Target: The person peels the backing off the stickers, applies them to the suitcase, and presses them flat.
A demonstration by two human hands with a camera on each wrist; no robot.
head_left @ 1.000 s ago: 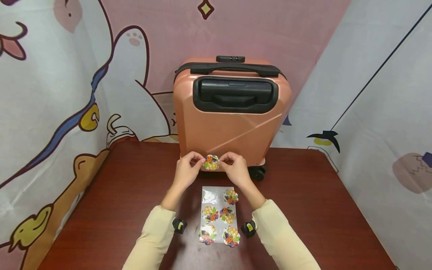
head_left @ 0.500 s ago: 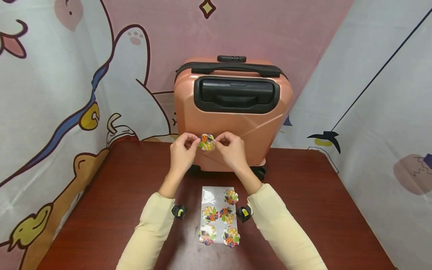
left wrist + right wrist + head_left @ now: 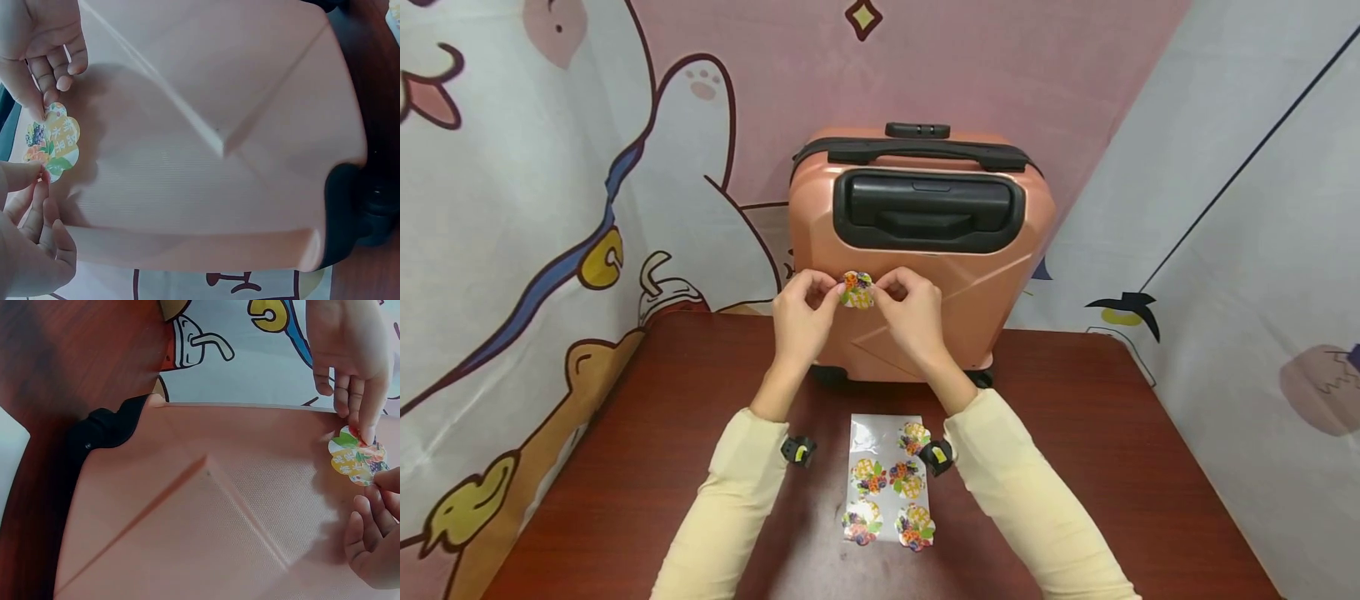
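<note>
A scalloped fruit-print sticker [image 3: 857, 290] is pinched at its two side edges, between thumb and fingers of both hands. My left hand [image 3: 803, 321] has the left edge and my right hand [image 3: 914, 321] the right. The sticker is in front of the upright pink-orange suitcase [image 3: 977, 287], below its black handle recess. In the left wrist view the sticker [image 3: 65, 142] casts a shadow on the ribbed shell with the hands. The right wrist view shows the sticker [image 3: 349, 459] near the shell; I cannot tell whether it touches.
A clear-looking sheet [image 3: 871, 433] with several more fruit stickers lies on the dark red table [image 3: 1097, 467] between my forearms. Behind the suitcase hangs a cartoon-print cloth [image 3: 737, 150]. The suitcase's black wheel [image 3: 103, 434] rests at the table side.
Both hands have risen along the suitcase front with the sticker, from near its bottom edge to below the handle recess. The sheet of stickers has stayed in place.
</note>
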